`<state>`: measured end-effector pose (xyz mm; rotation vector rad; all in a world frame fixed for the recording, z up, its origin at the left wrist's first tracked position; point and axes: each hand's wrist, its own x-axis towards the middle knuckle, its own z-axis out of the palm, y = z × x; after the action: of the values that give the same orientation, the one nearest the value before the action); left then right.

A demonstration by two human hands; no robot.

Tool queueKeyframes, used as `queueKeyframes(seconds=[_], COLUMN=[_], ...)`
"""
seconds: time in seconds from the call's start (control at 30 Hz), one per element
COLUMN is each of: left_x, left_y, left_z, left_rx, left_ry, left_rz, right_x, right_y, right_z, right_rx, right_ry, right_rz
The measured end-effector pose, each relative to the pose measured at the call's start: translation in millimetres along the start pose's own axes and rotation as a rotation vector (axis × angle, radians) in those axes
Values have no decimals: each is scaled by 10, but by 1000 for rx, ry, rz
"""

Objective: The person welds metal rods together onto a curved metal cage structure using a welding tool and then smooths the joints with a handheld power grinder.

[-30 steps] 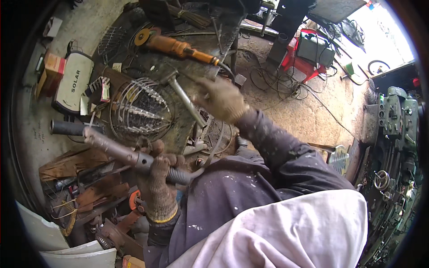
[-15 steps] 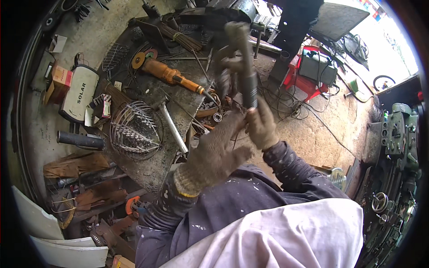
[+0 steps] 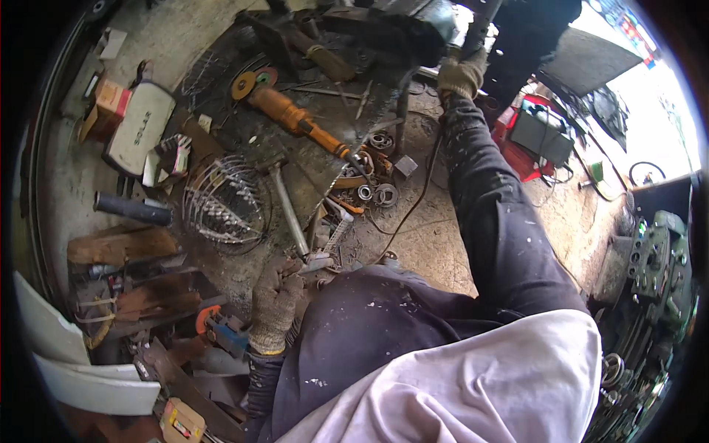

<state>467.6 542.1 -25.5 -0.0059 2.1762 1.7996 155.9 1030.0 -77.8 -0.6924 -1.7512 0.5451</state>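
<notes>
My right arm stretches far forward. Its gloved hand, my right hand (image 3: 461, 71), is closed around a dark bar-like tool (image 3: 481, 29) that runs up past the top edge; its far end is out of view. Close to my thigh is my left hand (image 3: 275, 306), also gloved, with its fingers curled; what they hold, if anything, is hidden. Just beyond it lies a hammer (image 3: 288, 207) with a pale metal handle, head pointing away on the dark worktable (image 3: 314, 170). An orange angle grinder (image 3: 295, 122) rests farther back on that table.
Several metal rings (image 3: 384, 195) lie by the table's right edge. A round wire cage (image 3: 225, 203) is on the left. Toward the back right a red plastic stool (image 3: 521, 159) carries a grey box, with cables around. Green machinery (image 3: 657, 255) stands at the far right.
My right hand has swung forward and up with the dark tool. My left hand has come away from it and drawn back to the lower left, near the hammer handle.
</notes>
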Motion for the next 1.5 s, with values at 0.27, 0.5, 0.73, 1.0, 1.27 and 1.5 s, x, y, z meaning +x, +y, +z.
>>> queueKeyframes(seconds=[0.27, 0.5, 0.73, 1.0, 1.27, 1.5], left_x=[-372, -401, -262, -353, -509, -890], left_y=[-279, -509, -409, -193, -193, -429], left_z=[-205, -268, -214, -173, -131, -208], left_rx=[101, 76, -14, 77, -17, -28], left_ry=[206, 164, 172, 296, 306, 480], left_rz=[20, 33, -16, -75, -130, -109], right_x=[-437, -462, -447, -1510, -1977, -1679], right_y=[-292, -251, -287, -1289, -1959, -2150], right_z=[-126, -321, -310, -1503, -321, -251], right_rx=[-8, -43, 132, 619, -250, -320], right_ry=[-304, -470, -261, -763, -1480, -1750], right_rz=[173, 238, 175, -456, -416, -421])
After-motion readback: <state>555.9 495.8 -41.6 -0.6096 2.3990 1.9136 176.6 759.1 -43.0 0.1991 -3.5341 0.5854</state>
